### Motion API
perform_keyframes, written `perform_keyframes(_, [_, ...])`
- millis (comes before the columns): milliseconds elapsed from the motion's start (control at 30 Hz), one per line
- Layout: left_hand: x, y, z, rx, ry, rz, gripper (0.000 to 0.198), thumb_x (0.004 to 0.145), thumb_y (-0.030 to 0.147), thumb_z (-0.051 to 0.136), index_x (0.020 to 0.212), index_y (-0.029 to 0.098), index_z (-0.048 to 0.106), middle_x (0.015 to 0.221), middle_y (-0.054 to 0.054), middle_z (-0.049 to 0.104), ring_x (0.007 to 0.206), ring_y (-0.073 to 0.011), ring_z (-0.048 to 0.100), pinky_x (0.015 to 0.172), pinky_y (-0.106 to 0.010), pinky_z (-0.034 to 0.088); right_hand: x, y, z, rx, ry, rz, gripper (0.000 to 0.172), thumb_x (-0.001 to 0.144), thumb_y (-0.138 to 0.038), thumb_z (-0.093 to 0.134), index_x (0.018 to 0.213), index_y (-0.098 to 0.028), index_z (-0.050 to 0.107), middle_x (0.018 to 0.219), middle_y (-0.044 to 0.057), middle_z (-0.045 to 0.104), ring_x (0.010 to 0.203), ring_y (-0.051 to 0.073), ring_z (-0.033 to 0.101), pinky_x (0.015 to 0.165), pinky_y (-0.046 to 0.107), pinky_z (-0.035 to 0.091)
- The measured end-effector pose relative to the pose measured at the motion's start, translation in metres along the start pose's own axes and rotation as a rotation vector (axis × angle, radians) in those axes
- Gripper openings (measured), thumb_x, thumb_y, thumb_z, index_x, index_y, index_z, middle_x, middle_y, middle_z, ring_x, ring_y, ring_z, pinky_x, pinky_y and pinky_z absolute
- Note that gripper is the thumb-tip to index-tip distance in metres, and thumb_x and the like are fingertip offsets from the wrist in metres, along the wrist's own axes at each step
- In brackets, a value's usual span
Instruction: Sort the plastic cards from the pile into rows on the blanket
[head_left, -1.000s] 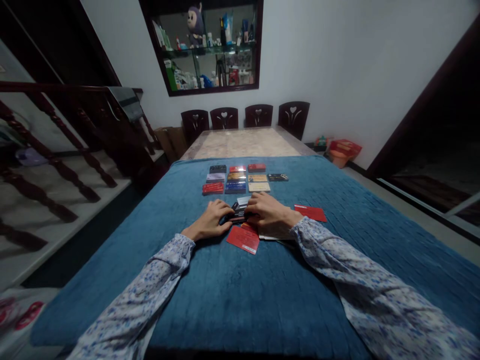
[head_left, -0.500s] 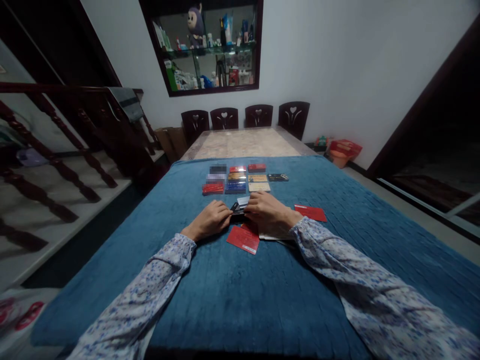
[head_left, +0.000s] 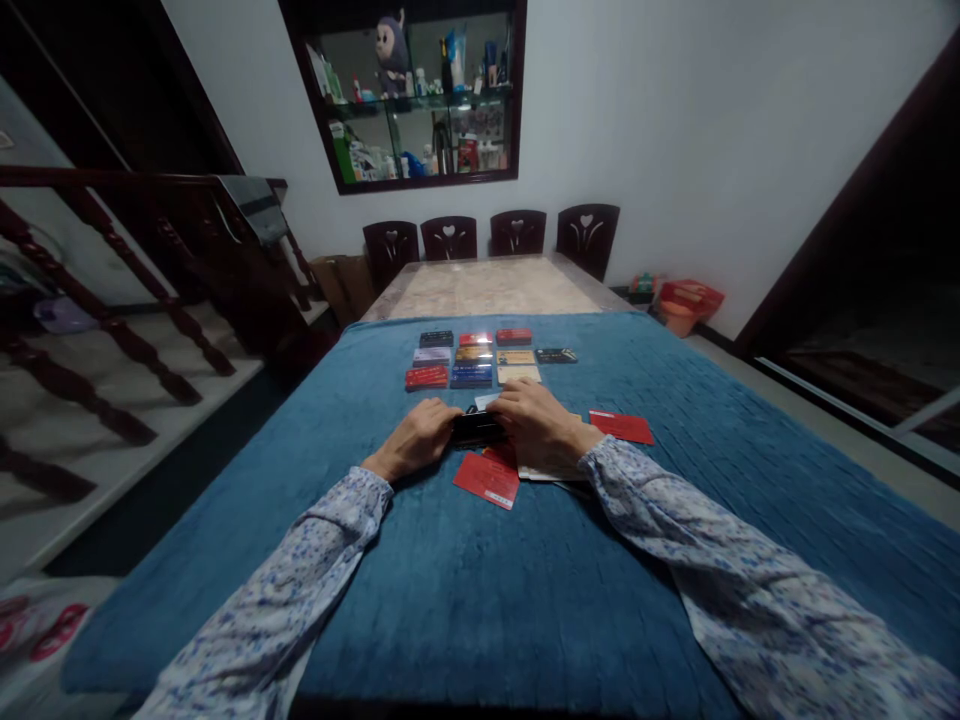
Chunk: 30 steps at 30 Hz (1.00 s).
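Between my two hands is a stack of black cards, gripped at its ends and tipped so a dark face shows towards me. My left hand pinches the left end. The right end is in the closed fingers of my right hand, which hides part of it. A whitish card shows just behind the stack. Close in front lies a red card, with another bit of red beside it. Pale cards stick out under my right wrist. Farther right lies a red card.
Beyond my hands stand small card stacks in rows, including a blue stack, a red stack, a cream stack and a black stack. They sit on a blue cloth over a long table. Several chairs stand at its far end.
The black cards have tilted up between my hands, so their dark face now shows more widely. My left fingers have shifted slightly up and left. The loose cards stay put.
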<state>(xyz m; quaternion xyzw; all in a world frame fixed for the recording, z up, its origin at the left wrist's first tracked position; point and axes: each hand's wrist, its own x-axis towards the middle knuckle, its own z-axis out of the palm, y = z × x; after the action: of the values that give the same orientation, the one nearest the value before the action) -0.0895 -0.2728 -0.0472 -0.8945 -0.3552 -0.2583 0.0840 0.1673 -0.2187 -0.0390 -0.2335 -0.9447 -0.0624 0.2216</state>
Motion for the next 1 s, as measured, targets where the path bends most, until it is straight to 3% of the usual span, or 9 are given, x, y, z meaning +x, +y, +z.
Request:
perform_keyframes(233, [-0.004, -0.001, 0.003, -0.122, 0.076, -0.121, 0.034, 0.091, 0.009, 0.052, 0.124, 0.017, 0.057, 0.108, -0.009, 0.07, 0.097, -0.02, 0.067, 0.089, -0.035, 0.056, 0.001, -0.007, -0.004, 0.028, -0.006, 0.119, 0.032, 0.091, -0.014, 0.056, 0.121, -0.018, 0.065, 0.107, 0.014, 0.071, 0.1, 0.026, 0.057, 0.088, 0.037, 0.037])
perform_keyframes(400, [-0.005, -0.004, 0.007, -0.153, 0.074, -0.181, 0.03, 0.09, 0.01, 0.053, 0.118, 0.018, 0.06, 0.104, -0.008, 0.071, 0.093, -0.0193, 0.068, 0.087, -0.035, 0.058, 0.0, -0.013, -0.006, 0.009, -0.045, 0.167, 0.031, 0.093, -0.015, 0.052, 0.121, -0.016, 0.063, 0.101, 0.014, 0.07, 0.095, 0.026, 0.056, 0.087, 0.038, 0.037])
perform_keyframes(600, [-0.006, -0.005, 0.01, -0.141, 0.078, -0.195, 0.035, 0.089, 0.01, 0.053, 0.122, 0.018, 0.058, 0.104, -0.008, 0.07, 0.094, -0.0205, 0.067, 0.089, -0.037, 0.056, 0.003, -0.014, -0.002, -0.015, -0.09, 0.205, 0.034, 0.093, -0.016, 0.054, 0.126, -0.016, 0.06, 0.099, 0.013, 0.072, 0.092, 0.025, 0.058, 0.087, 0.037, 0.036])
perform_keyframes(800, [-0.005, 0.0, 0.01, -0.133, 0.008, -0.202, 0.045, 0.086, 0.008, 0.055, 0.129, 0.02, 0.052, 0.112, -0.01, 0.07, 0.098, -0.0223, 0.067, 0.09, -0.037, 0.054, 0.005, -0.019, 0.001, -0.045, -0.147, 0.249, 0.044, 0.093, -0.018, 0.06, 0.137, -0.014, 0.054, 0.106, 0.015, 0.074, 0.097, 0.027, 0.064, 0.088, 0.039, 0.037])
perform_keyframes(1000, [-0.004, 0.001, 0.012, -0.162, 0.019, -0.219, 0.051, 0.083, 0.005, 0.054, 0.132, 0.02, 0.051, 0.111, -0.009, 0.07, 0.098, -0.0224, 0.067, 0.09, -0.037, 0.054, 0.003, -0.02, 0.006, -0.021, -0.115, 0.254, 0.048, 0.093, -0.018, 0.06, 0.14, -0.017, 0.051, 0.117, 0.016, 0.071, 0.106, 0.027, 0.063, 0.088, 0.039, 0.037])
